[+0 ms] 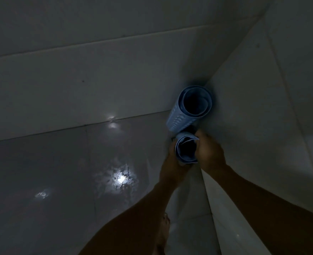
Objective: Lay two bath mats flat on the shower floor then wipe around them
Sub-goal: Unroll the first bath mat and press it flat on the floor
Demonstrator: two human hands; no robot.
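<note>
Right of centre, both hands clasp the nearer rolled mat [187, 150]: left hand [172, 155] and right hand [210, 153] fingers wrapped round it, likely to lift it. Second rolled mat [190, 107] stands propped in the wall corner just above, stored upright. Floor [59, 181] wet, bare.

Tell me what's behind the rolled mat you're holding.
A second rolled blue mat stands in the wall corner right behind the held mat, which the left hand and right hand grip. The rolls hide the floor under them.
</note>
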